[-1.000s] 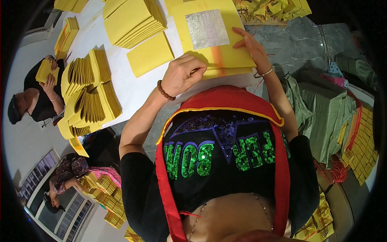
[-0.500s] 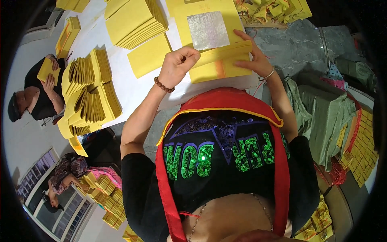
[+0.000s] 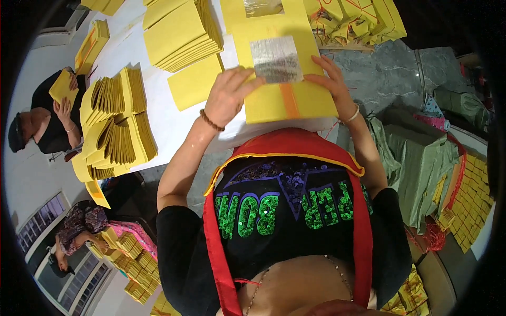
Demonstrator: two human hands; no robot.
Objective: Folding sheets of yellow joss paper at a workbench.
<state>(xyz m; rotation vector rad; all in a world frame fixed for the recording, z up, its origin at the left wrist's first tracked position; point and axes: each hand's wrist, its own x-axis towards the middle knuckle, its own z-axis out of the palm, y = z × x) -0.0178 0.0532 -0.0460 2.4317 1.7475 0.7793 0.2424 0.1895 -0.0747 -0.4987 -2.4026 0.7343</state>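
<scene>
Head-worn fisheye, facing down, hands (image 3: 230, 96) near.

yellow paper (image 3: 274, 26) | far end cut by top edge | folded yellow stack (image 3: 176, 34) | likewise

Between my left fingers (image 3: 255, 83) and right fingers (image 3: 318, 79), the white worktop (image 3: 155, 102) carries yellow paper (image 3: 287, 27) with silver patches. Left of my left fingers lies a folded yellow piece (image 3: 194, 86); beyond it, an overlapping stack (image 3: 182, 34); farther left, fanned yellow bundles (image 3: 112, 137).

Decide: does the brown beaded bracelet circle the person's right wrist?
No, the brown beaded bracelet circles the wrist of the left hand.
</scene>
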